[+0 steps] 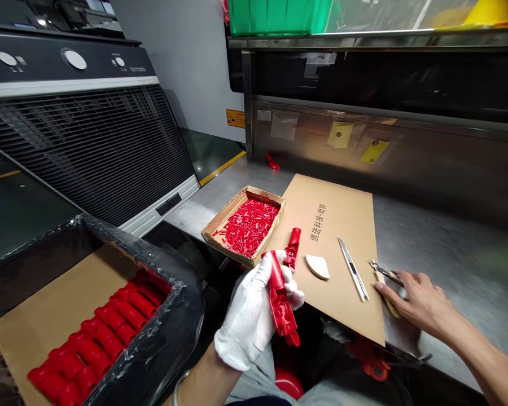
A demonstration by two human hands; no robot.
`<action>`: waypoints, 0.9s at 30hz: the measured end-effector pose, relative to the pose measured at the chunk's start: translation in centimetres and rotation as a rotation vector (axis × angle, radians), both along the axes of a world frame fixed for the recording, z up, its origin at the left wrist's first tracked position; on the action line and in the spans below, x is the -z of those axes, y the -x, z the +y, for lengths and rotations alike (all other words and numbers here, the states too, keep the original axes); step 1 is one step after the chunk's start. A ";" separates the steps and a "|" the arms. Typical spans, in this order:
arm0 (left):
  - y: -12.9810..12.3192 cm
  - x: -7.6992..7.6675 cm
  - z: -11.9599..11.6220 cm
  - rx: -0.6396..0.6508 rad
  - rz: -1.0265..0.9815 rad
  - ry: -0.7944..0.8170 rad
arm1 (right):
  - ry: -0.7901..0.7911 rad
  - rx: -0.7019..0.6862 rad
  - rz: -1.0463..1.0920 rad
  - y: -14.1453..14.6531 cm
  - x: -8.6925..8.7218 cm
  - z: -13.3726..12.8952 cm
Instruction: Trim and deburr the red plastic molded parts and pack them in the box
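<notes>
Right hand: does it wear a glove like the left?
No, the right hand is bare, while the left hand, holding a red part, wears a white glove.

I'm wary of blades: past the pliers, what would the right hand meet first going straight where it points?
The right hand would probably meet the utility knife on the cardboard sheet; depth is unclear.

Dull glare lies across the metal tabletop (432,242).
</notes>
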State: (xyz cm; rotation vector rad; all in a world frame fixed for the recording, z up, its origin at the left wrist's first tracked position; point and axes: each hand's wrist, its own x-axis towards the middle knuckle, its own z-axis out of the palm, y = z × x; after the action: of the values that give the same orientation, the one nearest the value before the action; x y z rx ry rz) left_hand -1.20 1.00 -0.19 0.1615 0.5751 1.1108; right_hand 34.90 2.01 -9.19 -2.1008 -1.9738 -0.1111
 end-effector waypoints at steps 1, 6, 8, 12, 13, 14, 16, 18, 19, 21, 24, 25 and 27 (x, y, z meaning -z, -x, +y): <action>-0.1 0.1 0.0 0.009 0.003 0.009 | 0.031 0.007 -0.011 -0.2 0.4 -0.3; 0.0 0.3 -0.3 0.006 0.058 0.011 | 0.098 0.071 -0.075 1.1 0.6 -0.6; 0.1 0.4 -0.3 0.006 0.051 0.022 | 0.074 0.036 -0.060 2.6 -1.1 -1.2; 0.1 0.8 -0.3 0.021 -0.043 0.102 | -0.001 -0.330 0.053 7.4 -6.4 -4.2; 0.0 0.9 -0.3 0.021 -0.070 0.110 | -0.028 -0.466 0.069 8.8 -7.7 -5.1; -0.1 0.9 -0.3 0.021 -0.088 0.107 | -0.066 -0.574 0.069 10.1 -8.8 -5.8; -0.2 0.8 -0.5 0.033 -0.084 0.078 | -0.099 -0.689 0.069 12.2 -10.5 -6.6; -0.3 0.7 -0.7 0.062 -0.052 0.051 | -0.103 -0.752 0.083 13.7 -11.3 -6.8; -0.4 0.7 -0.8 0.075 -0.039 0.046 | -0.092 -0.779 0.089 14.2 -11.6 -6.6; -0.4 0.7 -1.0 0.097 -0.033 0.038 | -0.074 -0.822 0.083 14.9 -11.8 -6.2; -0.4 0.9 -1.2 0.125 -0.017 -0.003 | -0.057 -0.842 0.061 15.6 -12.0 -5.7; -0.3 1.0 -1.2 0.137 -0.005 -0.018 | -0.058 -0.838 0.057 15.7 -12.0 -5.6; -0.3 1.1 -1.3 0.147 0.022 -0.034 | -0.062 -0.828 0.049 15.9 -12.0 -5.6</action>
State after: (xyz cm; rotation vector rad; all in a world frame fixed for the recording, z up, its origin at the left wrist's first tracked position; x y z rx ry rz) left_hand -0.93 -0.26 -1.26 0.2424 0.5550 0.9774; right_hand 19.04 -3.63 2.86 -1.0937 -2.5763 0.0378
